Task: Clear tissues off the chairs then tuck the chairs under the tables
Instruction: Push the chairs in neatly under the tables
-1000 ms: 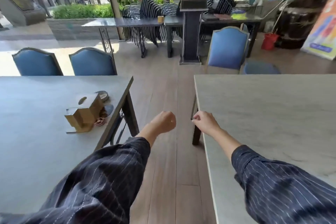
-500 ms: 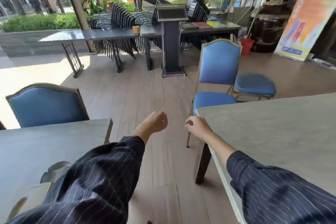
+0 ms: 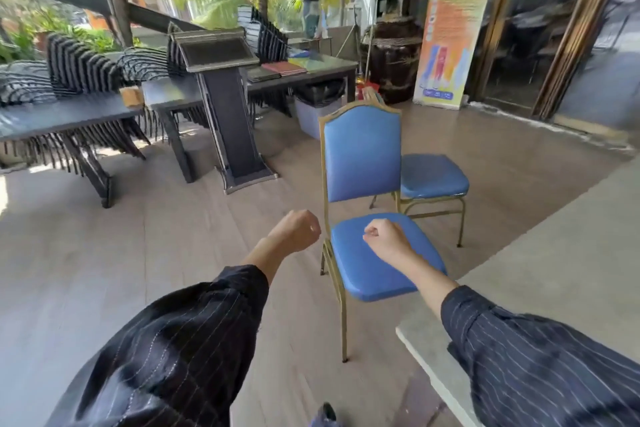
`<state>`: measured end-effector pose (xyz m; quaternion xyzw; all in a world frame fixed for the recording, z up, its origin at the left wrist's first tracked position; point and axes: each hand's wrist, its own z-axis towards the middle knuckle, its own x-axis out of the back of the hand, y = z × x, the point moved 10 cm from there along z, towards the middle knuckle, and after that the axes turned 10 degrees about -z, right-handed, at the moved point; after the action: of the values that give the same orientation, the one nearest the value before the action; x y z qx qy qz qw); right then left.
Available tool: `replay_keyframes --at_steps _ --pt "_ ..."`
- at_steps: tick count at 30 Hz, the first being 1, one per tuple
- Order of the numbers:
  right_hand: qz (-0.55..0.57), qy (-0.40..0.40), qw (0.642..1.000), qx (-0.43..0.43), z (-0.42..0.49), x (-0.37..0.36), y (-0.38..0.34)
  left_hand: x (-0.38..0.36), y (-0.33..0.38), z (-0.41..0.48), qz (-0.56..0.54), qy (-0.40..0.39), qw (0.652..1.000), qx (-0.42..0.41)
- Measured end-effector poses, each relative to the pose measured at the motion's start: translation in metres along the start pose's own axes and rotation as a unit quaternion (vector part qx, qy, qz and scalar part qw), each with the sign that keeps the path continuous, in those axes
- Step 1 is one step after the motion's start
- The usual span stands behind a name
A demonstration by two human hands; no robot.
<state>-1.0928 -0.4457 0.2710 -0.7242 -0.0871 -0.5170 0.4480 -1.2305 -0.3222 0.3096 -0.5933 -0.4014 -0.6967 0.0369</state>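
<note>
Right now both hands are curled into loose fists with nothing in them, held out in the air ahead of the person and apart from each other. In the head view the left hand (image 3: 298,230) hangs over the wooden floor (image 3: 138,253), just left of the blue chair (image 3: 363,156), its fingers folded in and touching nothing. The right hand (image 3: 384,238) shows against the chair's seat, fingers likewise closed; whether it brushes the cushion cannot be told. Both forearms come out of dark pinstriped sleeves (image 3: 180,340). The blue chair stands pulled out from the pale stone surface (image 3: 561,253) at the right, its gold frame upright, and no tissue shows on the seat. A second blue chair (image 3: 433,177) stands just behind it, facing away. Further back stand a dark lectern (image 3: 225,107) and a long dark surface (image 3: 69,114) with stacked striped chairs (image 3: 79,69) behind it. A printed banner (image 3: 453,21) stands at the right, near glass doors.
</note>
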Motion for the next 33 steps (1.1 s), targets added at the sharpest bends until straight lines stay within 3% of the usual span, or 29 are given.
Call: replay_keyframes --at_steps 11,15,19,26,33 --pt "0.018 0.066 0.997 -0.041 0.281 0.003 -0.122 0.127 -0.107 0.271 0.024 -0.013 0.999 -0.027" --pt "0.003 0.093 0.994 -0.058 0.365 -0.002 -0.15 0.145 -0.154 0.36 0.014 -0.041 0.999 -0.033" --pt "0.014 0.146 0.983 -0.108 0.444 -0.007 -0.167 0.159 -0.177 0.455 0.019 -0.059 0.994 -0.091" --pt "0.021 0.218 0.948 -0.232 0.532 -0.013 -0.156 0.164 -0.168 0.597 0.065 -0.149 0.968 -0.189" --pt "0.069 0.278 0.892 -0.349 0.601 0.01 -0.122 0.131 -0.068 0.692 0.062 -0.201 0.92 -0.33"
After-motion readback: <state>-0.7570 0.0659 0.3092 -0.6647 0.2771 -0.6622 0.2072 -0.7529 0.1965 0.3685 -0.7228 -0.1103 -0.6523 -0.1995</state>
